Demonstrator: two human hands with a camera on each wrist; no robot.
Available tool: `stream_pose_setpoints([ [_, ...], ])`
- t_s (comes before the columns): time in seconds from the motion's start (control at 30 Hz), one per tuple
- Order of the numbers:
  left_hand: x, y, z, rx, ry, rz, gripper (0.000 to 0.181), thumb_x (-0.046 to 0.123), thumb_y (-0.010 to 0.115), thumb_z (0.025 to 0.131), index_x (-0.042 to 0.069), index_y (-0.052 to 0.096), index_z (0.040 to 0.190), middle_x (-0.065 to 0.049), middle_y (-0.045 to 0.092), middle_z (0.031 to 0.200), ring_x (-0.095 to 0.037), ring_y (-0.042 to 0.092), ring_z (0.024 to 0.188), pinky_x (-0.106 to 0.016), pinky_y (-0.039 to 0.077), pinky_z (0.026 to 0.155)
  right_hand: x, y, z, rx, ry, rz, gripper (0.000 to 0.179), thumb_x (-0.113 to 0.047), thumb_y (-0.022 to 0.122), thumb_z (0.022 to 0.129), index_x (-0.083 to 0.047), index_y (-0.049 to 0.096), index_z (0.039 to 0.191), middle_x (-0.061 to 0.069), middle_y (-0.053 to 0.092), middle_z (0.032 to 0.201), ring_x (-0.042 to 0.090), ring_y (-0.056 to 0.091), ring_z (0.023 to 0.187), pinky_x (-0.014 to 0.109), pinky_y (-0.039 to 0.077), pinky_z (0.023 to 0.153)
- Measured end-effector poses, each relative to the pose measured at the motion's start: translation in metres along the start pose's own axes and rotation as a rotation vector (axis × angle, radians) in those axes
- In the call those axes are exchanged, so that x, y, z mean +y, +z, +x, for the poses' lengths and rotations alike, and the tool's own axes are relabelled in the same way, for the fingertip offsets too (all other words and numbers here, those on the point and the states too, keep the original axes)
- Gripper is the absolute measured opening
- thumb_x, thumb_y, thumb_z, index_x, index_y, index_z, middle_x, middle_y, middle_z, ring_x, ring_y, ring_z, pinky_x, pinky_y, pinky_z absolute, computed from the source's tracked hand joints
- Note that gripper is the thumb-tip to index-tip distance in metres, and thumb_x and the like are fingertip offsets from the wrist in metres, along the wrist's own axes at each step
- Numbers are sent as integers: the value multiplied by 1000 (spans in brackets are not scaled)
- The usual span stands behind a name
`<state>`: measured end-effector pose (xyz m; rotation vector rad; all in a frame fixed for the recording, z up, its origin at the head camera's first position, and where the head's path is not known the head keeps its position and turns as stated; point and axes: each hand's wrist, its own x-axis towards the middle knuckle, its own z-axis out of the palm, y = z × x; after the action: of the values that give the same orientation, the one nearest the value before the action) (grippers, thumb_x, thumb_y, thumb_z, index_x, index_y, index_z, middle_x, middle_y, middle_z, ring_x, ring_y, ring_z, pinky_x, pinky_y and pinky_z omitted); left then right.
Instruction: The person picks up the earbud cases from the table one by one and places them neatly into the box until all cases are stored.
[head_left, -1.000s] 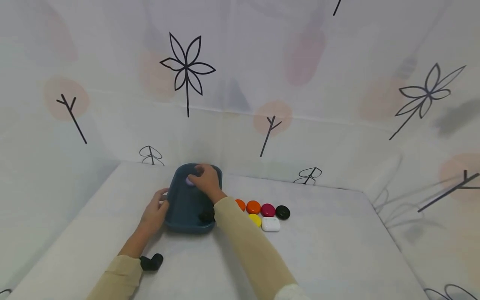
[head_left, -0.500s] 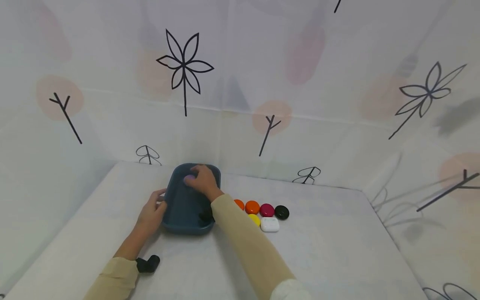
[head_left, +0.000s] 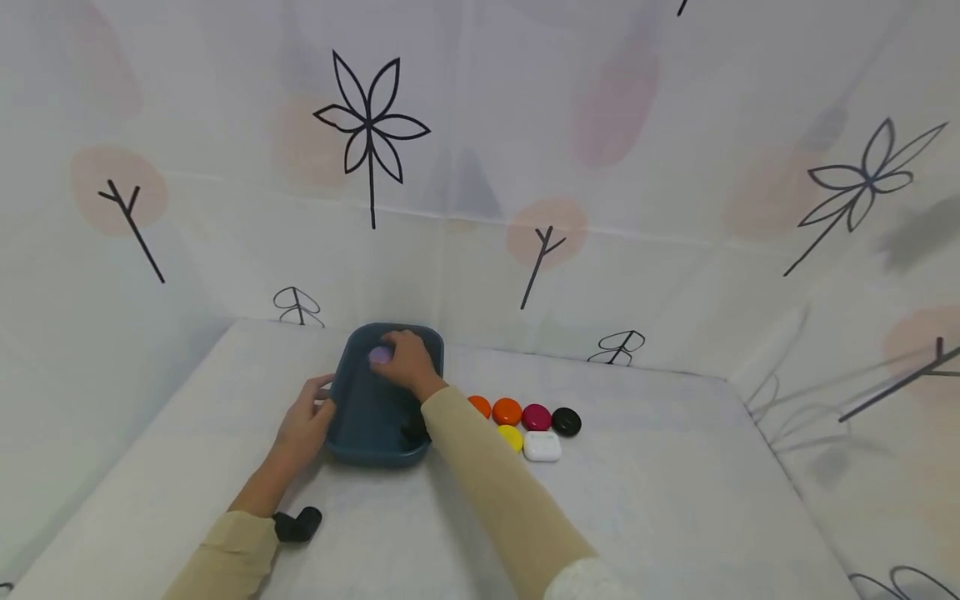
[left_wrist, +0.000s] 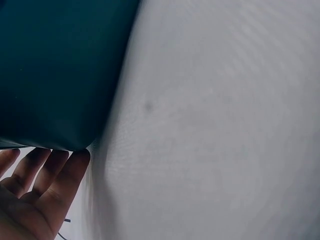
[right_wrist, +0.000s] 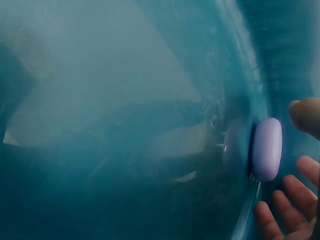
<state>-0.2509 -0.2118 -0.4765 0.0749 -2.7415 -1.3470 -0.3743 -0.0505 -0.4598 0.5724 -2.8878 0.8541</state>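
Observation:
A dark blue tray point(head_left: 367, 425) stands at the back of the table. Inside, near its far end, lies a smooth, round lilac piece point(head_left: 379, 356). My right hand point(head_left: 408, 360) reaches into the tray beside this piece. In the right wrist view, the thumb point(right_wrist: 306, 117) and fingers are spread apart, with a gap between them and the lilac piece point(right_wrist: 267, 150). At the tray's left side, my left hand point(head_left: 303, 425) rests on the outer wall. Its fingers point(left_wrist: 65, 180) are extended, tips right at the tray's edge in the left wrist view.
Right of the tray lie glossy round pieces: orange point(head_left: 507, 412), magenta point(head_left: 536, 417), black point(head_left: 566, 422) and yellow point(head_left: 512, 438). A white rounded-square piece point(head_left: 542, 447) sits beside the yellow one. My right sleeve point(head_left: 495, 483) partly covers this group. A patterned cloth point(head_left: 465, 275) hangs behind the table.
My right fingers have loosened from the lilac piece, and more of it shows now. The left hand stays at the tray's side.

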Motion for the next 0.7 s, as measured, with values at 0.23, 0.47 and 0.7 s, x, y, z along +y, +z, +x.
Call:
stream_pose_setpoints([
  [0.23,0,2,-1,7,-2,2,47,24,30,90,17,25,136,-14,48,121,-29,53,102,-44,45,81,3,3,1,-28,-15,-70,53,-35,65,72,-16,51,120,2,53,113,15,48,103,27,44,85],
  [0.47,-1,2,-3,-2,-10,-9,47,23,30,90,17,25,136,-15,47,121,-30,52,103,-45,44,82,2,3,0,-60,-28,-106,49,-34,66,73,-15,53,117,2,55,110,16,49,99,26,44,82],
  [0.7,2,1,-2,-8,-19,-7,48,26,28,90,18,23,137,-14,46,123,-29,51,104,-45,44,82,3,5,2,-58,-31,-140,44,-33,66,74,-17,55,113,2,55,107,16,47,95,27,45,80],
])
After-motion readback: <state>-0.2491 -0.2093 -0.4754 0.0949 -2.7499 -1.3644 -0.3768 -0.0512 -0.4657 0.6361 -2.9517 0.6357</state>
